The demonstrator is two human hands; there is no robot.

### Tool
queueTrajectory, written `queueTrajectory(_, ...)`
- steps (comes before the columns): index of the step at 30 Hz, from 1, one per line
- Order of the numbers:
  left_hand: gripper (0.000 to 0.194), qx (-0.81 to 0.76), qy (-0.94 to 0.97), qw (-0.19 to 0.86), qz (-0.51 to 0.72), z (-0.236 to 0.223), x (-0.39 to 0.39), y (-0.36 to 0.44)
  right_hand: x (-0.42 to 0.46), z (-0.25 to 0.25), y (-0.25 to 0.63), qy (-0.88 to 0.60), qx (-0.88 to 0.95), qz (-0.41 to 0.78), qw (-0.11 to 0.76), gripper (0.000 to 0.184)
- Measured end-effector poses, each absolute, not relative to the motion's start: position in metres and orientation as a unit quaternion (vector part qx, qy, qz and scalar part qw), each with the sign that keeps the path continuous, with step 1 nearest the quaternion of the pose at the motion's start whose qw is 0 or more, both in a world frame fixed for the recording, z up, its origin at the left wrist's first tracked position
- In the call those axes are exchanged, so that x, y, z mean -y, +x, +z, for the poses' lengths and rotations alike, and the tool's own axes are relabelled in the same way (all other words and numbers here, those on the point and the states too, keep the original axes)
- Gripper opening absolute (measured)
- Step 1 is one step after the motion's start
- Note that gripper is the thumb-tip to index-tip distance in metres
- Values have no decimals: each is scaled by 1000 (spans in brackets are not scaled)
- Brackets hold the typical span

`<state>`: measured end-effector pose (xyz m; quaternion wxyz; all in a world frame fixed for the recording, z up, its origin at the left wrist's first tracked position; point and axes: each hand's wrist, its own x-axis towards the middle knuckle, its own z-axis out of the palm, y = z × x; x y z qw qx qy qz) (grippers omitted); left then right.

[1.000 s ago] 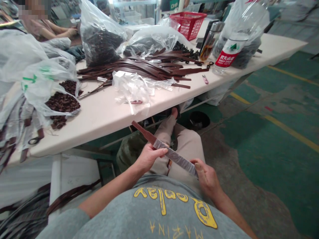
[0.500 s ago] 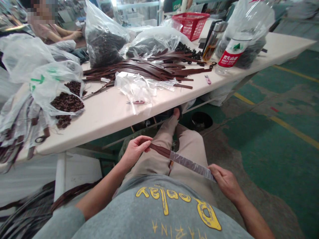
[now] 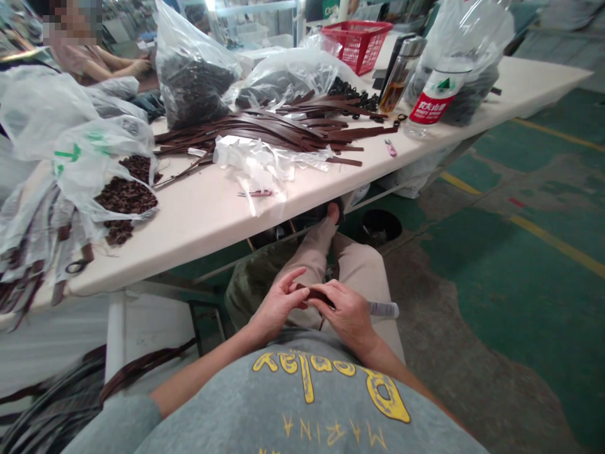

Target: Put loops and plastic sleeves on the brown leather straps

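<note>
Above my lap, a dark brown strap (image 3: 316,294) runs between my two hands. My left hand (image 3: 278,306) pinches its narrow end with the thumb, while the index finger sticks out. Close beside it, my right hand (image 3: 348,318) grips the strap between thumb and fingers. The strap's other end, wrapped in clear plastic, pokes out past the right hand. The part inside the right hand is hidden. On the table's front part lie crumpled clear plastic film (image 3: 255,161) and a pair of thread snips (image 3: 255,193).
A pile of brown straps (image 3: 265,129) spreads across the white table (image 3: 189,233). Around it stand a bag of small brown pieces (image 3: 125,195), a dark-filled bag (image 3: 193,88), a red basket (image 3: 357,44), a glass bottle (image 3: 394,88) and a red-labelled plastic bottle (image 3: 432,104). Another person sits at the far left.
My right hand has moved left along the strap, from its wrapped end to the brown part near my left hand. The left index finger has lifted away from the strap.
</note>
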<state>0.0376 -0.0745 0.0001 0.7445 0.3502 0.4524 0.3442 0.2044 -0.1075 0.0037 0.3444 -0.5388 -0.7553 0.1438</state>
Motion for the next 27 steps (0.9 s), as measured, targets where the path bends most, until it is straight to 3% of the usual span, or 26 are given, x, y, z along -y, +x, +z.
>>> queueTrajectory(8, 75, -468, 326, 746, 342, -7, 73, 43, 113, -3, 209, -537, 791, 21, 291, 26)
queueTrajectory(17, 74, -436, 352, 771, 301, -6, 78, 27, 114, -8, 208, -521, 804, 15, 286, 27)
queueTrajectory(23, 39, -388, 470, 755, 241, -9, 73, 21, 122, -8, 210, -517, 804, 70, 285, 25)
queueTrajectory(27, 25, -356, 699, 593, 181, -16, 71, 17, 130, -16, 220, -488, 825, 77, 274, 25)
